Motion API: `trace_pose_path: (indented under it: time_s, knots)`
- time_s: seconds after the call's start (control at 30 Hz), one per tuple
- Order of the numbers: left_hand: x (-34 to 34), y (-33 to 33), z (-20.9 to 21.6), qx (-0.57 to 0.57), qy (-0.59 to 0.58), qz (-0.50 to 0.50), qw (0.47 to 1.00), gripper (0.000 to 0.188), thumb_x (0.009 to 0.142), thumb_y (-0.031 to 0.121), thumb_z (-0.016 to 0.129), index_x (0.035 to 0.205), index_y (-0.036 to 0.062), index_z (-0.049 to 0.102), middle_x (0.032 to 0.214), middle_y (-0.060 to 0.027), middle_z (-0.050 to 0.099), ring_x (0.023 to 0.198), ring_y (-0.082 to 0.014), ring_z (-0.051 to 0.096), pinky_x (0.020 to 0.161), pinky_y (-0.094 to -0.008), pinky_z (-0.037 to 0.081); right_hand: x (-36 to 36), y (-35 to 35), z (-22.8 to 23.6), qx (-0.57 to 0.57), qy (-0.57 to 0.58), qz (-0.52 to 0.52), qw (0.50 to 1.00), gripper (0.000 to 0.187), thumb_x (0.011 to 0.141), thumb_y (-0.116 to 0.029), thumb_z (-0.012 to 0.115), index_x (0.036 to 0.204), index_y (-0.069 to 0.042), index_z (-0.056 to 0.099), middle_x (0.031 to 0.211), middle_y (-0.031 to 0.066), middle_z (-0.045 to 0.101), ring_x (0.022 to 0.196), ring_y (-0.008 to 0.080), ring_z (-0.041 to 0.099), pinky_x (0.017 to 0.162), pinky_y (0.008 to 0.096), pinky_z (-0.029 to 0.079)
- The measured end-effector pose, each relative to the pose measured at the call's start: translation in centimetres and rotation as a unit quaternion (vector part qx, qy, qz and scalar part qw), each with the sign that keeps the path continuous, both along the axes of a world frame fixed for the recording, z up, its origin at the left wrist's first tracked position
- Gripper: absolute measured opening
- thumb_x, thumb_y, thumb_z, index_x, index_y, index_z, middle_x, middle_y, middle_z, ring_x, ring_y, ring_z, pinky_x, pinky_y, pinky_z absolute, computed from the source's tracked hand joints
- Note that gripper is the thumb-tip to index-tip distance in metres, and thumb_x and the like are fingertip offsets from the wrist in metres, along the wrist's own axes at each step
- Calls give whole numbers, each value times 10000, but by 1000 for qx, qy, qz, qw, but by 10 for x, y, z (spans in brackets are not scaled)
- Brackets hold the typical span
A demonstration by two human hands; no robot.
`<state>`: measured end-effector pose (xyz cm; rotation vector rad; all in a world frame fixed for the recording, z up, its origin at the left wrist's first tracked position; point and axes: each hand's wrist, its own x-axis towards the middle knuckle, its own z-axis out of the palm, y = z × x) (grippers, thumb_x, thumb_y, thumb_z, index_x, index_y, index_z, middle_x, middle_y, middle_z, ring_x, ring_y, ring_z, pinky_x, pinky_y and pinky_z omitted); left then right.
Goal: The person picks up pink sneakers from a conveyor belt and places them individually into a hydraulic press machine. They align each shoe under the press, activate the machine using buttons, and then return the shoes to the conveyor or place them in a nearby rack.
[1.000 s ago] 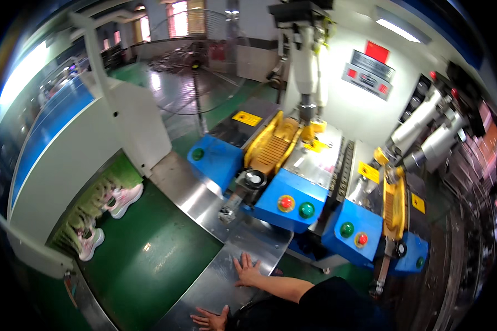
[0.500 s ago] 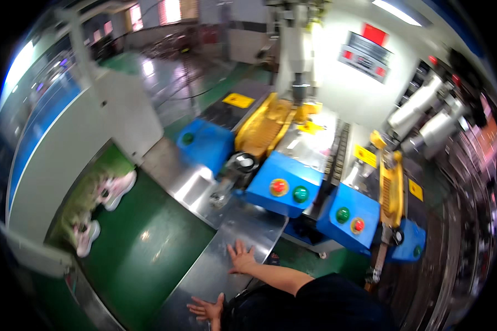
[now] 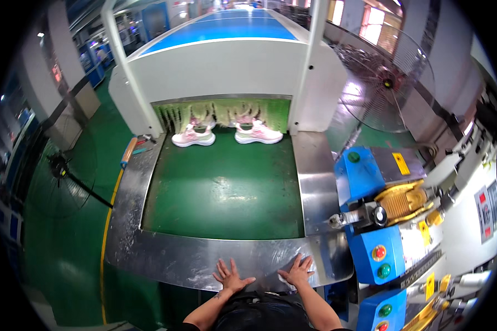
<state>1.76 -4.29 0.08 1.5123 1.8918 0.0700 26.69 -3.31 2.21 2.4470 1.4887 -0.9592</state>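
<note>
Both of my hands rest on the metal front edge [image 3: 171, 259] of a conveyor with a green belt [image 3: 226, 187]. Fingers spread, my left hand [image 3: 232, 277] lies on the metal and holds nothing. A short way to its right, my right hand [image 3: 298, 271] is spread out too, with a small pale patch under its thumb side that I cannot make out. On the belt's far end, pink-and-white sneakers [image 3: 258, 133] emerge beneath a green bristle curtain [image 3: 273, 112]. Another pink sneaker [image 3: 194, 136] stands to their left, and more are partly hidden by the bristles.
On the right stands a machine with blue control boxes [image 3: 370, 254], buttons and a yellow shoe holder [image 3: 401, 202] near the conveyor's edge. A tool with an orange handle [image 3: 129, 151] lies on the left metal rim. Fans [image 3: 388, 83] stand on both sides.
My view has swung left from the machine to face the conveyor and its tunnel. Both hands stay spread on the metal edge. The sneakers now show further out from the bristles.
</note>
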Motion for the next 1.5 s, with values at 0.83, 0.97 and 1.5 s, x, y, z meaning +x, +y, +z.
trace_pose_path:
  time_s: [0.83,0.97,1.5]
  knots:
    - [1,-2,-20,2,1,-24,1000,1341,558,833,586,1484,94,-43,1463,-312,-218,1342,-466,-250,977,-685,-152,5,2,-1,4,-15,17,1000,1233,643,-697,661,1469,-24,41,1478,342,-36,1401,437,-33,1045,668,135]
    - [2,-1,-15,-8,-2,-30,1000,1351,552,836,588,1482,89,-48,1456,-320,-225,1335,-477,-258,965,-693,-159,6,2,-3,0,-17,16,1000,1225,645,-702,654,1469,-24,51,1474,349,-32,1397,448,-29,1041,669,143]
    - [2,0,-11,5,-10,-21,1000,1335,554,835,587,1487,97,-19,1462,-311,-220,1342,-472,-244,978,-681,-154,9,5,-10,-36,-20,15,999,1322,597,-769,635,1476,-76,-69,1486,313,-116,1402,417,-98,1064,649,99]
